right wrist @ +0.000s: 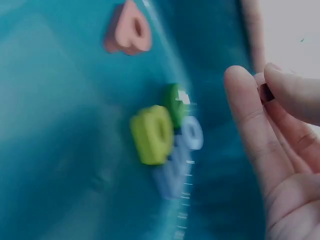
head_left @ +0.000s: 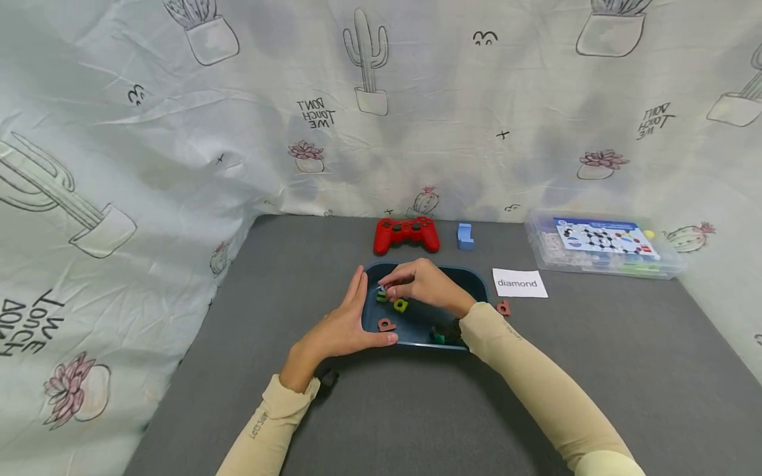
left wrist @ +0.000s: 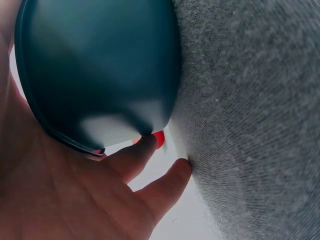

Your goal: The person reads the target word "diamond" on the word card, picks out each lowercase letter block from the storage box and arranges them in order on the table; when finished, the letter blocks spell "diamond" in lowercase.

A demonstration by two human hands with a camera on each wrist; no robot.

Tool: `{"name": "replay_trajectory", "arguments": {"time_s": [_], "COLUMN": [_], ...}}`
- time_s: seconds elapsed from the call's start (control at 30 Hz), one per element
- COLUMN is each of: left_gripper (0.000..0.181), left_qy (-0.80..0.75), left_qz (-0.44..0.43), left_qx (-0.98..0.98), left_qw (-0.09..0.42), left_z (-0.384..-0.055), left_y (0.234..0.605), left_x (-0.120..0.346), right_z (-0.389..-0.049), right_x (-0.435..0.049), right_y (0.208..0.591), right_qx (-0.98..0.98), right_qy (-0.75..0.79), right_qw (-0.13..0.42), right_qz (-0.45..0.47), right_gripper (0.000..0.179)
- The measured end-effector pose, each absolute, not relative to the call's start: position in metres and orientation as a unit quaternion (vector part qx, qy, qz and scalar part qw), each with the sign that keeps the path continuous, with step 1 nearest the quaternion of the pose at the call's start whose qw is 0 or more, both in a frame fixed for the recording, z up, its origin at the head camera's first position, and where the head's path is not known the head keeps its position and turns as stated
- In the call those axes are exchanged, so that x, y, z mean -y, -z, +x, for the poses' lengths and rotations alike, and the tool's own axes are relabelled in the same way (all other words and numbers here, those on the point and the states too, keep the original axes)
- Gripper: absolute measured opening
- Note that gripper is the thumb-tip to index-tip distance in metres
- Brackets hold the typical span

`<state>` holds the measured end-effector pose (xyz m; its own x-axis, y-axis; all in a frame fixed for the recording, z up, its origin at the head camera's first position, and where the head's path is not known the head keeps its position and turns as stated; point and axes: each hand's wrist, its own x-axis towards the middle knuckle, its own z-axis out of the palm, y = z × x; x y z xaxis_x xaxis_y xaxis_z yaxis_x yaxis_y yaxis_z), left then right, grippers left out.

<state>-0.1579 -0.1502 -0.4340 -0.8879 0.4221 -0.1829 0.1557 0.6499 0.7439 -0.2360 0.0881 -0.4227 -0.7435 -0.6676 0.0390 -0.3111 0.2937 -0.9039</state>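
Note:
A dark blue tray (head_left: pixel 411 325) lies on the table. My left hand (head_left: pixel 340 328) spans its left end, long fingers straight along the side and thumb at the front edge; the tray's outer wall (left wrist: pixel 110 60) fills much of the left wrist view. Over the tray's left part, my right hand (head_left: pixel 425 285) pinches a small dark piece (right wrist: pixel 266 92) between thumb and forefinger; its shape is mostly hidden. Below lie a yellow letter (right wrist: pixel 151 135), a green letter (right wrist: pixel 175 106) and pale blue pieces (right wrist: pixel 172 170), blurred. A pink letter (head_left: pixel 386 324) sits apart near the front wall.
A green piece (head_left: pixel 437 336) shows near the right forearm. Outside the tray are a reddish letter (head_left: pixel 503 308), a white card reading "diamond" (head_left: pixel 519 283), a red game controller (head_left: pixel 407 234), a blue block (head_left: pixel 465 236) and a clear plastic case (head_left: pixel 604 244).

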Motion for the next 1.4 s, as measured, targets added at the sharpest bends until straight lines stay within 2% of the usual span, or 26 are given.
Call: {"name": "replay_trajectory", "arguments": {"time_s": [0.17,0.37,0.6,1.03,1.4], "left_gripper": [0.132,0.134,0.136,0.137,0.138], "left_qy": [-0.388,-0.390,-0.379,-0.382,-0.383], "left_qz": [0.155,0.150,0.144,0.147,0.160], "left_qx": [-0.891,-0.891,-0.897,-0.896,-0.893], "left_qw": [0.175,0.178,0.177,0.172,0.174], "left_z": [-0.156,-0.156,-0.158,-0.159,-0.162], "left_y": [0.435,0.437,0.441,0.440,0.437], "left_x": [0.150,0.150,0.149,0.149,0.149], "right_z": [-0.232,-0.229,-0.221,-0.208,-0.195], "right_x": [-0.094,-0.105,-0.126,-0.177,-0.214], "right_y": [0.413,0.399,0.388,0.378,0.376], "right_qx": [-0.763,-0.775,-0.787,-0.834,-0.872], "right_qy": [0.546,0.542,0.540,0.486,0.444], "right_qw": [0.190,0.165,0.160,0.097,0.070], "right_qz": [-0.291,-0.280,-0.253,-0.243,-0.194], "right_gripper": [0.029,0.029,0.040,0.042,0.040]}}
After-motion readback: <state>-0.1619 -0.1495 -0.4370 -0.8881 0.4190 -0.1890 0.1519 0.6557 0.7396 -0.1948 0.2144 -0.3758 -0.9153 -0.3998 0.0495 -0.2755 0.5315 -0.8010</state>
